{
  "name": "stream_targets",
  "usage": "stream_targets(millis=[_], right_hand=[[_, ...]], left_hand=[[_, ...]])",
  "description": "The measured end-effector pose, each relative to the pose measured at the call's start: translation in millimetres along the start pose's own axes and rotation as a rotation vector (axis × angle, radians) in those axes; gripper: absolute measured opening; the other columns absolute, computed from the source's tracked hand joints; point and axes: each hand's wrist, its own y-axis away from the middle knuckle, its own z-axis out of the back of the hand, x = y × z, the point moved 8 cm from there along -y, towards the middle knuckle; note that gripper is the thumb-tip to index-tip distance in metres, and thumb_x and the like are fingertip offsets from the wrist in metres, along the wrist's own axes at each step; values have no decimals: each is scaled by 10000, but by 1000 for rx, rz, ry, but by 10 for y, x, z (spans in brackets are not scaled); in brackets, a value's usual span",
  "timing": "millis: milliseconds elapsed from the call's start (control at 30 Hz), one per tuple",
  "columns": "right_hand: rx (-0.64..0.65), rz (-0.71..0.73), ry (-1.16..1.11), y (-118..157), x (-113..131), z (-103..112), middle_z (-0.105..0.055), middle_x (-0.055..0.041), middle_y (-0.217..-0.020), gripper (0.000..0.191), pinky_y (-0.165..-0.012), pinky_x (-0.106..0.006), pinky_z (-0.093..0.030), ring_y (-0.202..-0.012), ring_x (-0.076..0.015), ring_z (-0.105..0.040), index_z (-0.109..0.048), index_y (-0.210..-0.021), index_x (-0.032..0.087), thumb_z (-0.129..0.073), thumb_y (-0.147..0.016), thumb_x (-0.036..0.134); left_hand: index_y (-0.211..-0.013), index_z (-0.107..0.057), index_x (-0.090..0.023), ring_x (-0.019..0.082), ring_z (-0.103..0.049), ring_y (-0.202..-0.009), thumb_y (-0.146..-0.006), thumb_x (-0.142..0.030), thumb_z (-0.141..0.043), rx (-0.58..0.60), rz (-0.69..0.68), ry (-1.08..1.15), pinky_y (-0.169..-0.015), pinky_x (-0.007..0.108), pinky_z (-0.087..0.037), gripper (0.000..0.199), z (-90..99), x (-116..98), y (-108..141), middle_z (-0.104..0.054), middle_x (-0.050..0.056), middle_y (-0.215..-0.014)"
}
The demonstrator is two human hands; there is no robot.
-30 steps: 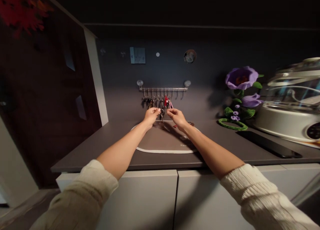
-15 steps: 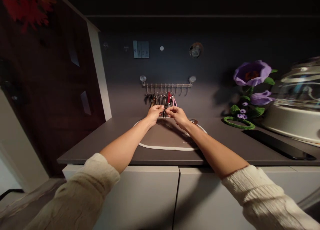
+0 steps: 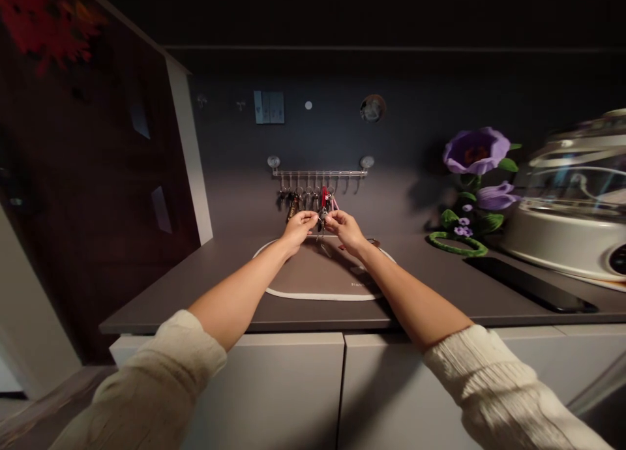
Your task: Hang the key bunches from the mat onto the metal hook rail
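My left hand (image 3: pixel 299 230) and my right hand (image 3: pixel 345 229) meet over the mat, fingertips pinched on a small bunch of keys (image 3: pixel 321 223) between them. The keys dangle below the fingers; their ring is mostly covered by the fingertips. Right behind, a clear hook rail (image 3: pixel 320 173) is fixed to the wall by two suction cups. Several key sets (image 3: pixel 292 202) hang from its hooks, one with a red strap (image 3: pixel 324 195) and one with a pink loop (image 3: pixel 334 203). A brown mat (image 3: pixel 303 274) with a white edge lies under my hands.
On the right of the counter (image 3: pixel 225 300) stand a purple fabric flower (image 3: pixel 476 151) with a green ring base, a black phone (image 3: pixel 531 285) and a white appliance (image 3: pixel 562 231) with a clear top. White cabinet doors (image 3: pixel 274 378) are below. A dark door (image 3: pixel 107 176) is at left.
The view has shifted slightly, so everything sits a little lower and further left. Both hands still pinch the keys, which hang at a slightly different angle.
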Motion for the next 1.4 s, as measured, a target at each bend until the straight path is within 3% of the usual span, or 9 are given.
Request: stream_targets(millis=[133, 267, 433, 567, 700, 900, 1133, 1400], right_hand=[[-24, -30, -49, -8, 10, 66, -493, 50, -633, 321, -643, -240, -422, -589, -63, -458, -492, -699, 169, -676, -568, 398], [-79, -67, -80, -23, -7, 169, -508, 45, -660, 327, -631, -261, -447, -602, -76, -487, -477, -713, 177, -678, -572, 394], [-162, -109, -154, -60, -3, 307, -510, 40, -623, 255, -619, -274, -475, -577, -82, -512, -468, -714, 175, -657, -629, 323], [-239, -121, -178, -169, 72, 440, -480, 48, -554, 156, -583, -246, -480, -501, -63, -481, -466, -686, 172, -604, -697, 243], [-220, -78, -176, -368, 233, 488, -441, 52, -498, 127, -507, -214, -454, -412, -43, -414, -462, -642, 158, -540, -742, 168], [-259, -117, -171, -622, 327, 527, -444, 48, -469, 168, -525, -221, -479, -387, -37, -410, -461, -609, 146, -472, -758, 68], [-275, -158, -220, -778, 222, 532, -482, 42, -484, 171, -513, -214, -490, -369, -32, -407, -466, -630, 145, -461, -770, 47], [-316, -217, -267, -765, 91, 546, -484, 33, -463, 202, -536, -239, -514, -373, -49, -451, -458, -626, 143, -416, -799, 48]], left_hand=[[-840, -566, -135, 74, -503, -611, -742, -252, -539, -3, -32, -143, -560, 186, -380, 155, -23, 9, 14, -590, 15, -726], [-783, -571, -126, 98, -530, -651, -765, -220, -489, 20, -153, -419, -633, 214, -406, 126, -81, -32, 40, -602, 21, -705], [-772, -594, -139, 123, -543, -698, -780, -203, -446, 125, -325, -807, -682, 240, -403, 162, -217, -69, 111, -622, 31, -735], [-787, -610, -146, 145, -547, -748, -789, -204, -433, 226, -394, -986, -700, 251, -393, 187, -317, -29, 175, -630, 43, -763], [-786, -617, -150, 146, -558, -734, -790, -205, -433, 297, -376, -1035, -685, 243, -395, 193, -365, 47, 208, -634, 39, -741], [-778, -628, -154, 154, -572, -737, -786, -218, -433, 338, -316, -1075, -684, 243, -400, 206, -360, 180, 183, -650, 46, -768], [-781, -635, -156, 159, -575, -754, -780, -228, -433, 365, -310, -1111, -695, 246, -404, 214, -363, 243, 168, -657, 52, -805], [-789, -636, -157, 160, -574, -742, -780, -226, -424, 372, -312, -1112, -689, 246, -402, 223, -362, 227, 184, -658, 53, -801]])
